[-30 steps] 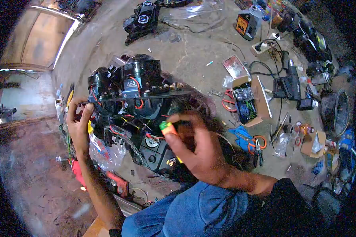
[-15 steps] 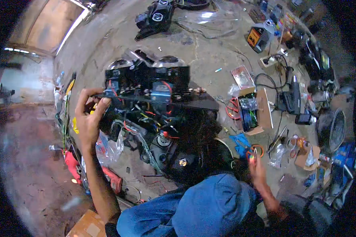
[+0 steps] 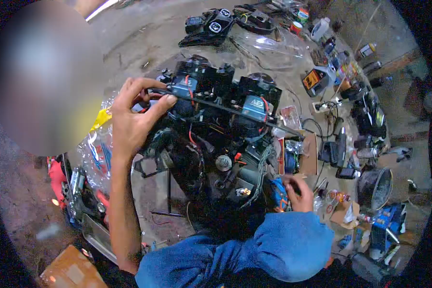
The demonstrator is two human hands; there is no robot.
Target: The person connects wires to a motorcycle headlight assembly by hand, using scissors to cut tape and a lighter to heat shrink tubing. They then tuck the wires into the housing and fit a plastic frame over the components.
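Note:
A black twin-lamp headlight unit (image 3: 221, 93) stands tilted before me, with two blue-labelled boxes and red wires on its back. My left hand (image 3: 134, 113) pinches the left end of its long black edge between thumb and fingers. Below the unit lie dark wiring and a round grey motor-like part (image 3: 223, 163). My right hand (image 3: 300, 193) is low on the right, fingers curled at a crumpled blue item (image 3: 277, 192) with orange parts. What sits between those fingers I cannot tell.
An open cardboard box (image 3: 310, 153) with dark contents lies right of the unit. Beyond it are a heat-gun-like black tool (image 3: 335, 149), cables and a black bucket (image 3: 375, 188). Plastic bags (image 3: 98, 161) and red tools lie left. Another headlight housing (image 3: 213, 27) rests at the back.
The headlight unit has shifted right and tilted down to the right in view, my left hand still on it. My right hand has moved up and left, against the blue item. The view has turned.

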